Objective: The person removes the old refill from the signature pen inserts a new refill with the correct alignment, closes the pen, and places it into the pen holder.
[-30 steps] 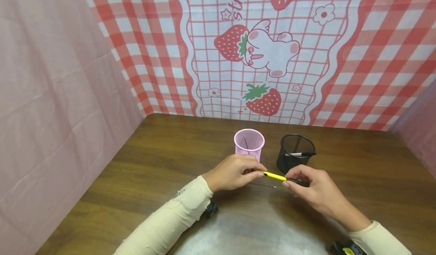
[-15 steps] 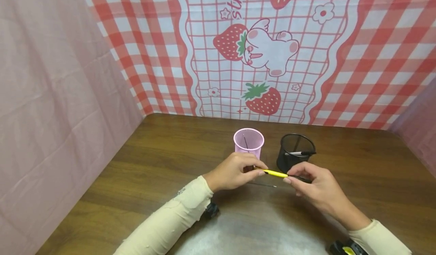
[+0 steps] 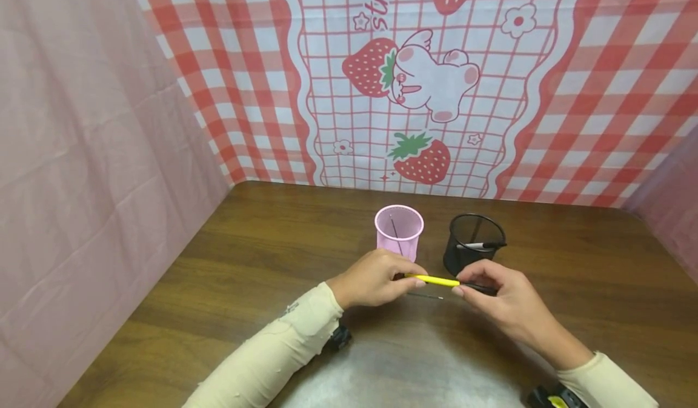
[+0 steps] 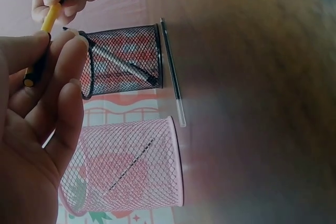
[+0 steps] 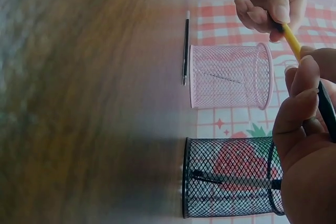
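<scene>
In the head view, a yellow and black pen point(image 3: 440, 280) lies nearly level above the table, held between both hands. My left hand point(image 3: 373, 279) pinches its left end between thumb and fingers. The pen's black end point(image 4: 30, 80) pokes out past those fingers in the left wrist view. On the other side, my right hand point(image 3: 507, 293) pinches the black part where it meets the yellow barrel. Below the pen, a thin dark ink refill point(image 4: 171, 66) with a clear end lies on the table, partly covered by my left hand in the head view.
A pink mesh pen cup point(image 3: 383, 247) stands behind my left hand, with a thin dark stick point(image 3: 395, 227) leaning inside. To its right is a black mesh pen cup point(image 3: 454, 264) holding a grey and black pen point(image 3: 473, 247). A checked strawberry cloth point(image 3: 262, 117) hangs behind the table.
More of the yellow barrel shows by my left fingers than a second ago. The right hand has shifted only slightly, and both hands keep their grip. The cups and refill have stayed put.
</scene>
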`<state>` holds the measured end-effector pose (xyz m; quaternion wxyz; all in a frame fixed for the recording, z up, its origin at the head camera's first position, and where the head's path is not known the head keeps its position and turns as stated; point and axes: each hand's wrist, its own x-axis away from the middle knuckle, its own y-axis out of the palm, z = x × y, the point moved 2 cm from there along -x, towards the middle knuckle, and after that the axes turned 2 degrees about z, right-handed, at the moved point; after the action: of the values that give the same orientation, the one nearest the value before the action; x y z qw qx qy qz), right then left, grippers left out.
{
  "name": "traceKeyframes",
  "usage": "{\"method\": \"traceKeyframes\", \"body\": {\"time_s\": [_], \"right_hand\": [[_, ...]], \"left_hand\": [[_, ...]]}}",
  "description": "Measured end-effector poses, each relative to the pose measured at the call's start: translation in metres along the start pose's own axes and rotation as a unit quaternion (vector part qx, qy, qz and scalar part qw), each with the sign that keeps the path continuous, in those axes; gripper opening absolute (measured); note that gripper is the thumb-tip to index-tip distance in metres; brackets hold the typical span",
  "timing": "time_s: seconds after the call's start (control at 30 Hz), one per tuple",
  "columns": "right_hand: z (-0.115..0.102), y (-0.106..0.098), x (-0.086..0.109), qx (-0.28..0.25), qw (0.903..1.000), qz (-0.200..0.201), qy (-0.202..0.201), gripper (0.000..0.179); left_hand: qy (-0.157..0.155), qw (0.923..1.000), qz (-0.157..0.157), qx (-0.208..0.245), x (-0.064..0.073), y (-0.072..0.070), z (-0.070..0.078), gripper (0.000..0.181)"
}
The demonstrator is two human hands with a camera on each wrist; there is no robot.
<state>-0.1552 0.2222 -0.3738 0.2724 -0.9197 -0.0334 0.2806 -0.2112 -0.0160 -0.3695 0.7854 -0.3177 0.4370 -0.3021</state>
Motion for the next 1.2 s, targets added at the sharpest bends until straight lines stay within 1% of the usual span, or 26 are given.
{"method": "traceKeyframes", "body": {"time_s": [0.23, 0.4, 0.53, 0.63, 0.77, 0.9, 1.0, 1.2], "right_hand": [[0.0, -0.0005, -0.0007, -0.006, 1.0, -0.001, 0.004, 0.026], [-0.0001, -0.0017, -0.0007, -0.018, 0.9998, -0.004, 0.007, 0.025], [0.0005, -0.003, -0.0003, -0.02, 0.9998, -0.004, 0.007, 0.026], [0.0013, -0.0042, 0.0001, -0.009, 0.9999, -0.001, 0.008, 0.028], [0.0017, -0.0062, -0.0001, 0.004, 0.9999, -0.001, 0.014, 0.026], [0.0023, -0.0076, 0.0006, -0.018, 0.9996, -0.007, 0.019, 0.023], [0.0028, -0.0078, 0.0012, -0.034, 0.9992, -0.007, 0.019, 0.021], [0.0037, -0.0077, 0.0015, -0.026, 0.9995, -0.002, 0.014, 0.02]], "left_hand": [[-0.022, 0.9979, -0.006, 0.061, 0.0011, 0.002, -0.0027, 0.014], [-0.036, 0.9957, -0.008, 0.085, 0.0011, 0.0027, -0.004, 0.015], [-0.041, 0.995, -0.006, 0.091, 0.0014, 0.0026, -0.0048, 0.015], [-0.043, 0.9946, -0.001, 0.094, 0.0014, 0.0019, -0.0055, 0.015], [-0.054, 0.9936, 0.006, 0.099, 0.0011, 0.0, -0.0062, 0.014], [-0.072, 0.9914, 0.01, 0.109, 0.0009, -0.0017, -0.0059, 0.014], [-0.079, 0.9906, 0.012, 0.111, 0.0009, -0.0017, -0.0062, 0.014], [-0.078, 0.9921, 0.012, 0.098, 0.0012, -0.0016, -0.0065, 0.014]]}}
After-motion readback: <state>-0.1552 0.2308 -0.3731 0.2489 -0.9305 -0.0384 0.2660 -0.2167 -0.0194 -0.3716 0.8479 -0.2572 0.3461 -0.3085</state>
